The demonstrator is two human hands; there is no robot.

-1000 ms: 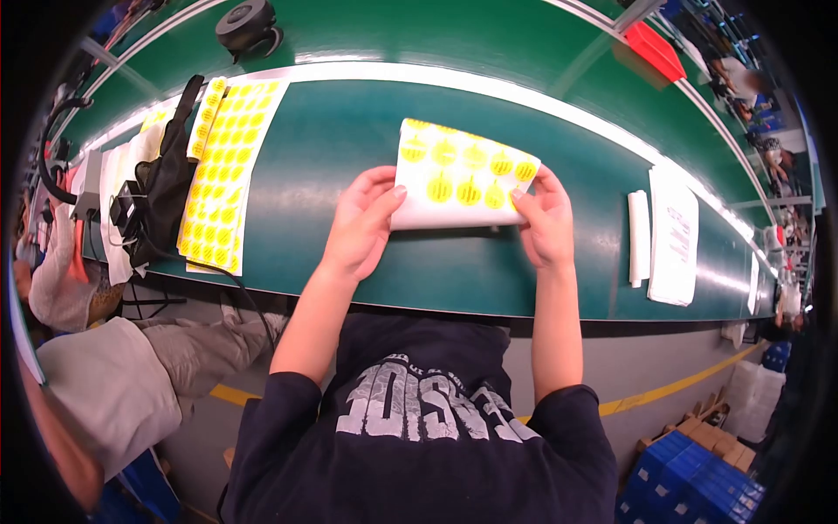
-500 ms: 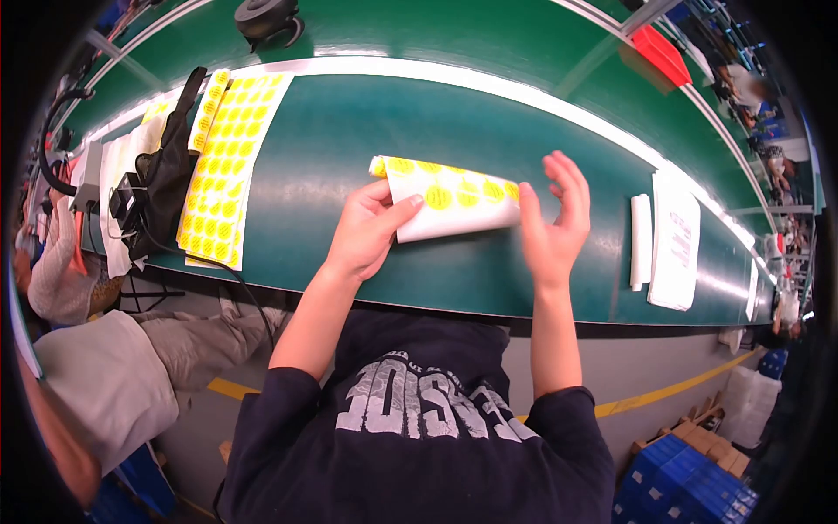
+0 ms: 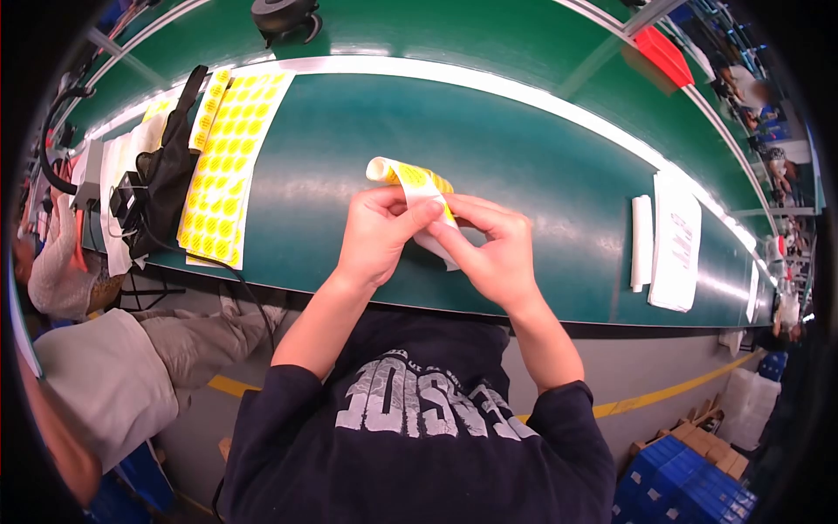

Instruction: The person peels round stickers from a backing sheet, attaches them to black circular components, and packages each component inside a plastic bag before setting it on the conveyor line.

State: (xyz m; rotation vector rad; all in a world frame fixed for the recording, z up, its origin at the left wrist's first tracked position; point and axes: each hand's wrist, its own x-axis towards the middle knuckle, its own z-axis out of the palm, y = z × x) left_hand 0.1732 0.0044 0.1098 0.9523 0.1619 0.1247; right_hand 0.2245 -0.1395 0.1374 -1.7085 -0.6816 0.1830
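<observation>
Over the green table, a sheet of round yellow stickers (image 3: 417,180) on white backing is rolled into a tube, its open end pointing to the upper left. My left hand (image 3: 375,234) grips the sheet from the left, thumb on top. From the right, my right hand (image 3: 491,247) pinches the sheet's loose white edge between thumb and fingers, right beside the left thumb. Parts of the roll are hidden behind both hands.
Flat sheets of yellow stickers (image 3: 218,175) lie at the left, near a black bag (image 3: 163,188) with a cable. A white roll (image 3: 641,244) and stacked white printed sheets (image 3: 674,258) lie at the right. Another person's legs (image 3: 205,345) are at my left.
My right hand was spread at the sheet's right end; it has moved left and closed on the sheet beside my left hand. The wide roll now shows narrower, with its edge folded over.
</observation>
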